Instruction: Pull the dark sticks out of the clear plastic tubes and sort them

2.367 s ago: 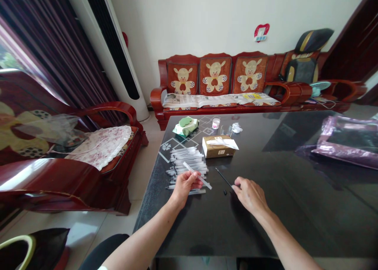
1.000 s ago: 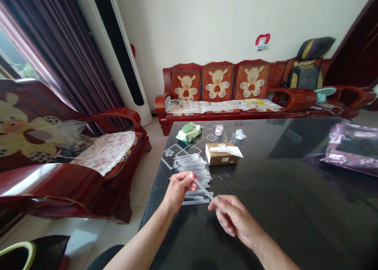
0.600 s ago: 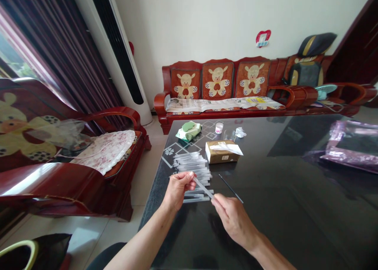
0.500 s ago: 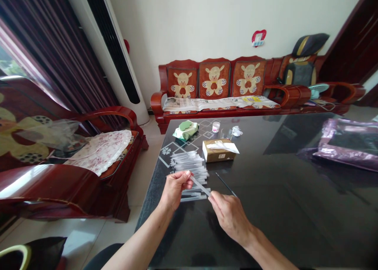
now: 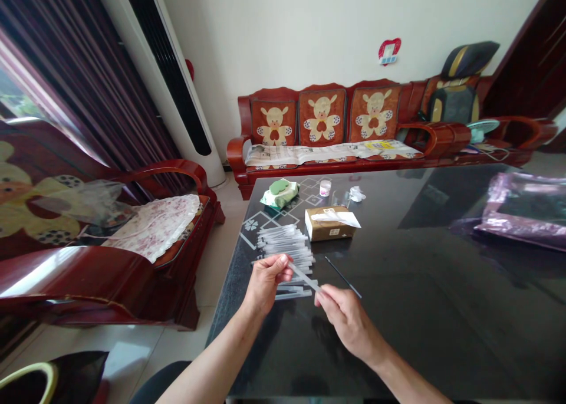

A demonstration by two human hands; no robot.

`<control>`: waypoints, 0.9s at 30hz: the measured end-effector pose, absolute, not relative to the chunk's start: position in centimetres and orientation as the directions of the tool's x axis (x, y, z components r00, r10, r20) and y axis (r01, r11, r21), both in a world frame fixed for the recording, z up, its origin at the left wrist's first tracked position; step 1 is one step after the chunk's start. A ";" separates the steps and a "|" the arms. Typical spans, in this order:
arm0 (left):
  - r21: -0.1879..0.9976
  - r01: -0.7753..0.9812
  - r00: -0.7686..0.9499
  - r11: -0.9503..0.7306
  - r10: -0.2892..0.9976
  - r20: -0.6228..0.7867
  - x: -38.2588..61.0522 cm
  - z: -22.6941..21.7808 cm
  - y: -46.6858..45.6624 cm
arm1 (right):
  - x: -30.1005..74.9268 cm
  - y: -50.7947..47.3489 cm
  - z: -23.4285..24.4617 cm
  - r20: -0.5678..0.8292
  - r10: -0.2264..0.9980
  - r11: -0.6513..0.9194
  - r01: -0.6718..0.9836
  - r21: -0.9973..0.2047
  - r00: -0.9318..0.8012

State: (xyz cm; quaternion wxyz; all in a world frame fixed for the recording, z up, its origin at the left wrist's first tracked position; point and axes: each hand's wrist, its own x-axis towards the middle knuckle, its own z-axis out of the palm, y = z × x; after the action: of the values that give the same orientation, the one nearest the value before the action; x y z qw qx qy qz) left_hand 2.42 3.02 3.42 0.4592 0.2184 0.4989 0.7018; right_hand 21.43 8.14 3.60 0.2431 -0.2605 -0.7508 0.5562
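Observation:
My left hand (image 5: 265, 281) is closed round the upper end of a clear plastic tube (image 5: 303, 276), held slanting above the black glass table (image 5: 442, 286). My right hand (image 5: 347, 320) pinches the tube's lower end with thumb and forefinger. Just behind my hands lies a pile of several similar clear tubes (image 5: 285, 248). A thin black stick (image 5: 343, 277) lies on the table right of the tube.
A brown tissue box (image 5: 329, 225), a green wet-wipe pack (image 5: 279, 193), a small white cup (image 5: 325, 187) and crumpled white paper (image 5: 355, 193) sit further back. A purple plastic bag (image 5: 522, 212) lies at the right. Red wooden sofas stand behind and to the left.
My right hand left the table near the black stick and came up to the tube's lower end, which it now pinches. The left hand kept holding the tube.

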 end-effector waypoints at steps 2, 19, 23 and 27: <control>0.890 -0.451 -0.481 -0.070 0.859 -0.176 2.5 3.4 3.0 | 21.5 8.4 3.7 0.206 0.649 0.462 0.165 -0.871 -0.732; 0.896 -0.439 -0.464 -0.063 0.870 -0.166 2.6 2.9 2.8 | 21.1 7.6 3.0 0.055 0.654 0.195 0.097 -0.976 -0.754; 0.891 -0.453 -0.472 -0.037 0.857 -0.205 2.6 2.8 2.8 | 21.2 8.4 2.8 0.250 0.628 0.567 0.214 -0.795 -0.737; 0.914 -0.401 -0.476 -0.066 0.867 -0.147 2.6 3.0 2.6 | 21.2 7.9 3.2 0.008 0.649 0.132 0.102 -0.986 -0.761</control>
State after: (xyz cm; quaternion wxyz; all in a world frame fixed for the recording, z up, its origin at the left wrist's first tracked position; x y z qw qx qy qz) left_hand 2.63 2.63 3.04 0.4574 0.2293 0.5078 0.6931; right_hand 21.17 7.92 3.16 0.2259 -0.2617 -0.7176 0.6046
